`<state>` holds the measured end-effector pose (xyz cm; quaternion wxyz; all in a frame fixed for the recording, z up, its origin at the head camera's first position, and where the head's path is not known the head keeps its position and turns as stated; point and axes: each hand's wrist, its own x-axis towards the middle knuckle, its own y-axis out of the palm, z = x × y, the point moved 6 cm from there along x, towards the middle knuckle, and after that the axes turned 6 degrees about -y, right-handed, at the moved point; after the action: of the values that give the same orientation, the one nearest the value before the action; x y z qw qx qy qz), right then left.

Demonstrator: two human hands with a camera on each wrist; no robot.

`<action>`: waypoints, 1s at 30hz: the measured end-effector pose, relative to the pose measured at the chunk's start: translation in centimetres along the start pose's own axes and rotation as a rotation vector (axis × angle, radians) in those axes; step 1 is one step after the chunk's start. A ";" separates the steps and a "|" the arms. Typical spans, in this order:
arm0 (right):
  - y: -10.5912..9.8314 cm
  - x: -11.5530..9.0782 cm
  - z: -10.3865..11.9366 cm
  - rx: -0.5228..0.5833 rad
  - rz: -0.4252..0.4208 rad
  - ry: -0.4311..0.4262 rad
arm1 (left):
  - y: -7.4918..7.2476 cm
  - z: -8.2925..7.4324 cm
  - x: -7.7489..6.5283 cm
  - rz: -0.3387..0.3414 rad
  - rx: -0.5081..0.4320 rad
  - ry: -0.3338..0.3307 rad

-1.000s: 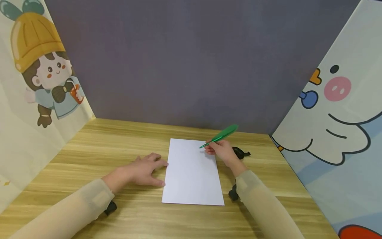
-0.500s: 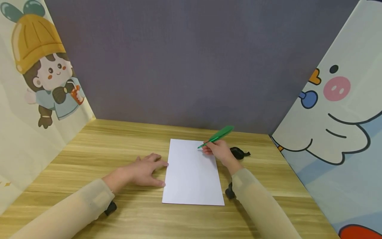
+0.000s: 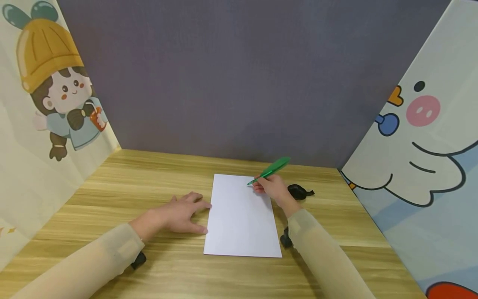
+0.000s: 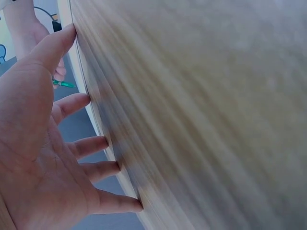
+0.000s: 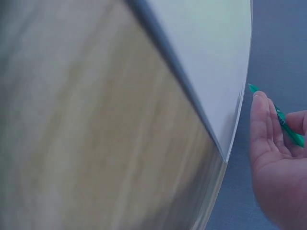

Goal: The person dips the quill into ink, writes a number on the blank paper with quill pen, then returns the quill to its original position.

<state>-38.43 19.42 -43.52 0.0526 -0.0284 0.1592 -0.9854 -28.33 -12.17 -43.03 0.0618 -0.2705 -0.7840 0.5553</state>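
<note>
A blank white sheet of paper (image 3: 240, 220) lies on the wooden table in the head view. My right hand (image 3: 275, 189) pinches a green pen (image 3: 274, 167) with a broad leaf-shaped top, over the paper's upper right part. The pen's tip points down and left, close over the sheet; no marks show on it. In the right wrist view the pen (image 5: 283, 120) runs between thumb and fingers. My left hand (image 3: 183, 214) rests on the table with fingers spread, its thumb and index fingertips at the paper's left edge. The left wrist view shows the same hand (image 4: 48, 129) from the palm side.
A small black object (image 3: 298, 192) with a short strap is beside my right hand. A grey panel (image 3: 224, 83) stands behind the table (image 3: 160, 166). Cartoon-printed walls close in the left and right sides.
My right hand has shifted slightly left over the paper with the pen, then nearly stopped. The left hand has stayed in place, and the paper lies as before.
</note>
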 end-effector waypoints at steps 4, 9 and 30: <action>0.0 0.1 -0.1 -0.006 -0.011 -0.001 | 0.0 -0.1 0.0 -0.004 -0.002 0.004; 0.0 0.2 -0.1 -0.013 -0.017 0.002 | 0.0 -0.1 0.0 -0.008 -0.002 0.008; 0.0 0.3 -0.3 -0.026 -0.001 0.025 | -0.1 -0.2 -0.1 -0.015 -0.003 0.002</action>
<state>-38.73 19.49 -43.77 0.0496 -0.0168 0.1725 -0.9836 -28.21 -12.10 -42.84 0.0661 -0.2654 -0.7866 0.5535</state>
